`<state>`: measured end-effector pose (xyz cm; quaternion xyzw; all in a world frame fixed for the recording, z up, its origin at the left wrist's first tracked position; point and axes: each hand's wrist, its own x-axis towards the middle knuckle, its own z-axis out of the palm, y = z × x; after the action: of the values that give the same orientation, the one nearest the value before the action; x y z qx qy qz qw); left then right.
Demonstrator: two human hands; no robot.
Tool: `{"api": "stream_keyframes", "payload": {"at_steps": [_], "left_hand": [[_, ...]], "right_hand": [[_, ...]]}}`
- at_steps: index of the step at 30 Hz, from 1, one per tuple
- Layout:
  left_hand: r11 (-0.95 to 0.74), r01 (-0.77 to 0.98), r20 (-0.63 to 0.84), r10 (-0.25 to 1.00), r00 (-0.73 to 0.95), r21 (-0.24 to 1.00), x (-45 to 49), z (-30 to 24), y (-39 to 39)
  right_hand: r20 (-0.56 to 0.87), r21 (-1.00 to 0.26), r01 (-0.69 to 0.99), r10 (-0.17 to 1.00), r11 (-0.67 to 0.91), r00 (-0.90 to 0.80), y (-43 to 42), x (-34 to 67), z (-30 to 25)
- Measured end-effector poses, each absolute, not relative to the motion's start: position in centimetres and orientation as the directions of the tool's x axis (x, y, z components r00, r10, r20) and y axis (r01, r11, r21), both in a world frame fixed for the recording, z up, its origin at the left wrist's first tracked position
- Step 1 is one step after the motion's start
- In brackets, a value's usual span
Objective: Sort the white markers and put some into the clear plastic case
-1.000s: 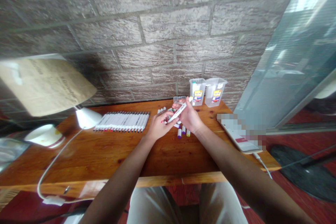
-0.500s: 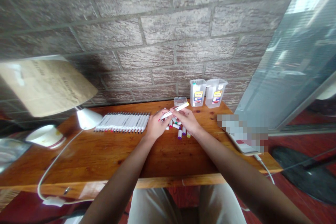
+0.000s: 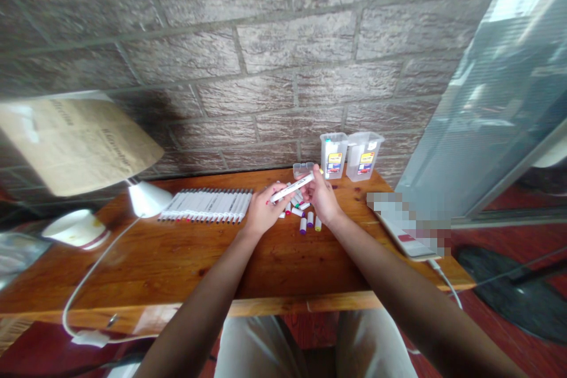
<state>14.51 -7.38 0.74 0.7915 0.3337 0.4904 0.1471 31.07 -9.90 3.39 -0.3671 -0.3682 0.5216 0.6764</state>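
Left hand: closed on the left end of a white marker, near a spot of red.
Right hand: grasping the same marker at the yellow right end.
Marker position: held above the bench, slanting between both hands.
Loose caps: white, with purple, yellow, red and green ends; scattered on the bench around and between the hands, partly hidden.
Marker row: white bodies, dark ends, a few touches of red; laid side by side, left of the left hand.
Left clear box: upright, far right, labelled, with a teal-ended item inside.
Right clear box: upright, just beside the other, likewise labelled.
Small clear container: on the far side of the bench, left of both boxes.
Lamp: at left, printed shade, white base.
Paper cup: at left, near the lamp base.
Flat device: at right, partly pixelated, white cable attached.
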Motion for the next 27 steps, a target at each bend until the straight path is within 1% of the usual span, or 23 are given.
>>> {"api": "stream_keyframes", "payload": {"at_steps": [5, 9, 14, 21, 24, 27], "left_hand": [[-0.726, 0.363, 0.653, 0.686, 0.322, 0.584, 14.5, 0.8, -7.5], [-0.731, 0.369, 0.651, 0.68, 0.338, 0.574, 14.6, 1.0, -7.6], [-0.744, 0.336, 0.652, 0.669, 0.358, 0.578, 14.7, 1.1, -7.8], [-0.727, 0.332, 0.637, 0.687, 0.351, 0.601, 14.6, 0.9, -7.7], [-0.685, 0.275, 0.634, 0.729, 0.259, 0.675, 14.9, 0.7, -7.3], [-0.576, 0.094, 0.564, 0.816, 0.126, 0.812, 15.2, 0.9, -6.8]], "right_hand": [[0.107, -0.88, -0.438, 0.974, 0.185, 0.198, -9.8, 31.0, 3.3], [0.122, -0.88, -0.429, 0.97, 0.203, 0.209, -9.7, 31.0, 3.2], [0.132, -0.881, -0.417, 0.963, 0.223, 0.236, -9.5, 31.1, 2.9], [0.125, -0.88, -0.413, 0.954, 0.233, 0.272, -9.3, 31.1, 2.6], [0.115, -0.871, -0.427, 0.945, 0.243, 0.305, -9.2, 31.5, 2.8], [0.099, -0.839, -0.487, 0.948, 0.243, 0.301, -9.2, 31.9, 3.0]]}}
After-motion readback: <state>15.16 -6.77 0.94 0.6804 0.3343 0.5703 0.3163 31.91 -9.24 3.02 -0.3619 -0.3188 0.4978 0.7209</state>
